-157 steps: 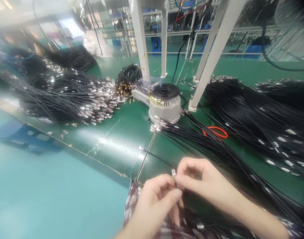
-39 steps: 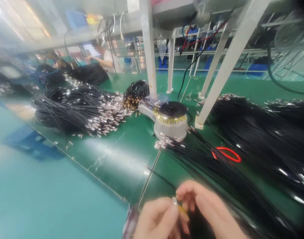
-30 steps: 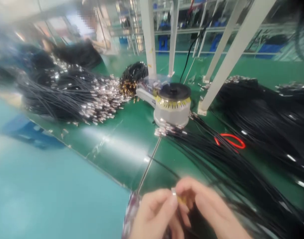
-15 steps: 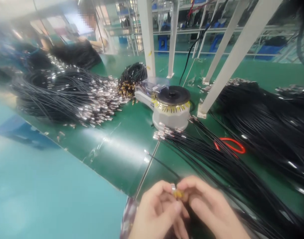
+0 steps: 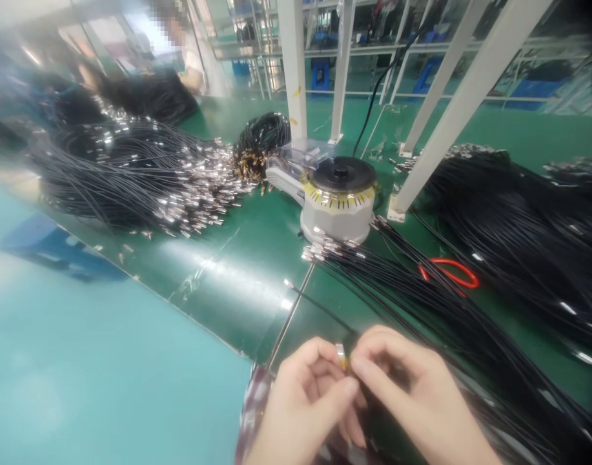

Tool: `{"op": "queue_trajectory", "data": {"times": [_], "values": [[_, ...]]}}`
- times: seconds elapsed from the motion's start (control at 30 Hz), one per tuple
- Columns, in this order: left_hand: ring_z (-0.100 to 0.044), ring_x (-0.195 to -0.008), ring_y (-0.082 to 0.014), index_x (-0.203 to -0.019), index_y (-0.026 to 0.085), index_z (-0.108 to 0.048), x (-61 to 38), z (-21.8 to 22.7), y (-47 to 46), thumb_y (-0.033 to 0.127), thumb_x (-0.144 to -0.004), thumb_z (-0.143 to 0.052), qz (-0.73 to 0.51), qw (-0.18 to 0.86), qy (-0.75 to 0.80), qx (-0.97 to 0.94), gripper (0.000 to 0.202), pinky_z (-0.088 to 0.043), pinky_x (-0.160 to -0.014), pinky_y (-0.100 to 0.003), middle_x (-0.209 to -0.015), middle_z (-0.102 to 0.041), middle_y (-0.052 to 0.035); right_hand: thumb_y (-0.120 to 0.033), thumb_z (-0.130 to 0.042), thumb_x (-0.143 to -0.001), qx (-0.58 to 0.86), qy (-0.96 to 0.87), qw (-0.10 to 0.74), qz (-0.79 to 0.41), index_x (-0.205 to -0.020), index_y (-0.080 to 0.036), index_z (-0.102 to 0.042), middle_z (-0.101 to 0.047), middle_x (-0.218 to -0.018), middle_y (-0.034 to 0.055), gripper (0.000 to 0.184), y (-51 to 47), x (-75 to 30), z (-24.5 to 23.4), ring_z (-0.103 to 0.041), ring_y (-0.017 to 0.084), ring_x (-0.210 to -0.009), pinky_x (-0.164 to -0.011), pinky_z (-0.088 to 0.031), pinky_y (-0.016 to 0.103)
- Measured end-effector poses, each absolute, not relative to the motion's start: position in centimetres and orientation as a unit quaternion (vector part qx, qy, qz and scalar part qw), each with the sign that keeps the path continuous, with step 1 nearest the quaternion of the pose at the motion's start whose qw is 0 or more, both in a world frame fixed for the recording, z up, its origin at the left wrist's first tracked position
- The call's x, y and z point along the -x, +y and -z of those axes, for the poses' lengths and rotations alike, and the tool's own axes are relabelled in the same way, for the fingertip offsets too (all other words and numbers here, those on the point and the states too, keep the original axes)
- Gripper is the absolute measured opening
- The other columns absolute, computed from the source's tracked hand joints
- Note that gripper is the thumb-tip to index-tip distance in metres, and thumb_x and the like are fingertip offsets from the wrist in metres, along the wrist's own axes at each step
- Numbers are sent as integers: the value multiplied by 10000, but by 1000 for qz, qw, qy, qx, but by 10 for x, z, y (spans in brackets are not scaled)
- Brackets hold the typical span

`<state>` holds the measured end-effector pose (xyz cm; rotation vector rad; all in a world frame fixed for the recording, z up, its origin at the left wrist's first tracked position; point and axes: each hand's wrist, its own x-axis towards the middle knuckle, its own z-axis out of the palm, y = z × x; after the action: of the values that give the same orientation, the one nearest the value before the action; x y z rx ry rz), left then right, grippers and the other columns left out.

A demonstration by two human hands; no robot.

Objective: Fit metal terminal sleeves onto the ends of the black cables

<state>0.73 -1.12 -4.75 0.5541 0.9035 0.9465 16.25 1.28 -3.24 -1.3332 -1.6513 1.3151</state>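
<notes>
My left hand is closed around the end of a black cable, with a small silver connector showing above the fingers. A bit of yellow tape sits just below the metal. My right hand pinches at that same spot from the right, thumb and forefinger pressed together at the tape. The cable below is mostly hidden by my hands. Beyond them stands a white round tape dispenser, its black disc ringed with short yellow strips. One loose cable end points away across the green table.
Bundled black cables run along the right, with a red loop on them. A large cable pile lies farther right, another coiled pile at left. White posts rise from the green table. A person sits far left.
My right thumb and fingers have moved in over the yellow tape, so less of it shows. The left hand keeps its grip. The whole view has shifted slightly.
</notes>
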Motion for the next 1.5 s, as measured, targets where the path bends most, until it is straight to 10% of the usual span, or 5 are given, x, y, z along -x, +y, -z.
{"op": "queue_trajectory", "data": {"times": [1.13,1.5], "values": [[-581,-356,-83,-683,145,-588,-9,49,-18,170,-758,-763,-451,757,419,-219,192,-395,-392,-127,-456,-642,16,-173,-634,-858,465,-587,441,-494,-705,-209,-618,-561,-713,-14,158,-3,-153,40,-553,141,-674,-620,-449,270],[-608,-340,-91,-728,114,-667,-3,53,-19,206,-834,-680,-419,781,385,-258,141,-356,-352,-134,-725,-775,-108,-270,-759,-730,430,-478,241,-727,-696,-161,-655,-584,-521,-55,154,35,-167,23,-541,103,-484,-524,-417,243]]}}
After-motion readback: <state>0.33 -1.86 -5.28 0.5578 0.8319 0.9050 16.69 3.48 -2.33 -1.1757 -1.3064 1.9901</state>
